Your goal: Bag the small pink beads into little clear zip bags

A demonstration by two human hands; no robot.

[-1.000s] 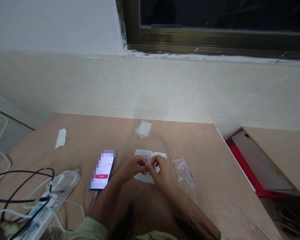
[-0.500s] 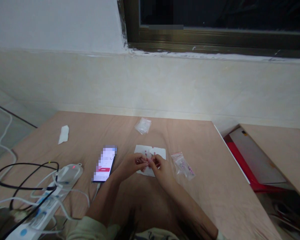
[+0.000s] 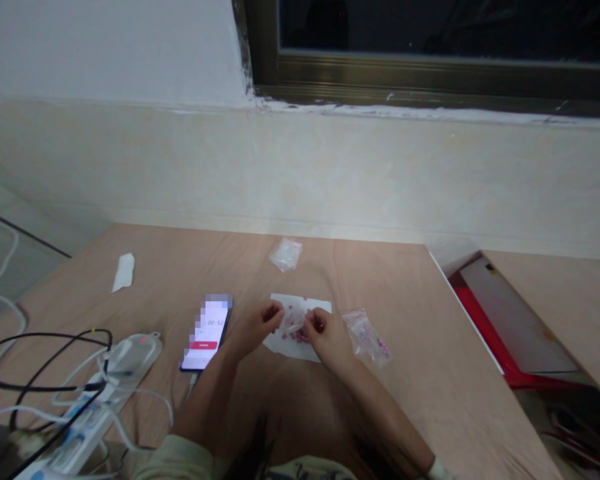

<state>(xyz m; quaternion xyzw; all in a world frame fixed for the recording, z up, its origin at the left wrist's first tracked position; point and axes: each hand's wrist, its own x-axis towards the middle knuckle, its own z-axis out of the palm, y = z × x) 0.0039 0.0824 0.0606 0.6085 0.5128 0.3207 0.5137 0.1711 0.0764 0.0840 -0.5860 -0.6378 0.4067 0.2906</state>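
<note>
A white sheet of paper [image 3: 279,345] lies on the table under my hands, with several small pink-red beads [image 3: 300,335] on it. Over the paper, a small clear plastic bag [image 3: 294,319] spans the gap between my fingers; its outline is faint. My left hand [image 3: 264,321] pinches at its left side, thumb against forefinger. At the right side, my right hand [image 3: 325,331] is closed in a similar pinch. Just right of that hand lies a clear zip bag [image 3: 366,339] with pink beads inside.
Another clear bag [image 3: 286,255] lies toward the wall. A phone [image 3: 207,337] showing a timer is left of my left arm. A power strip [image 3: 107,393] with tangled cables occupies the near left. A white scrap [image 3: 124,272] lies far left; the table's edge [image 3: 465,307] is at right.
My hands were together over the paper and have drawn apart sideways. The clear bag between them and the beads below now show more plainly.
</note>
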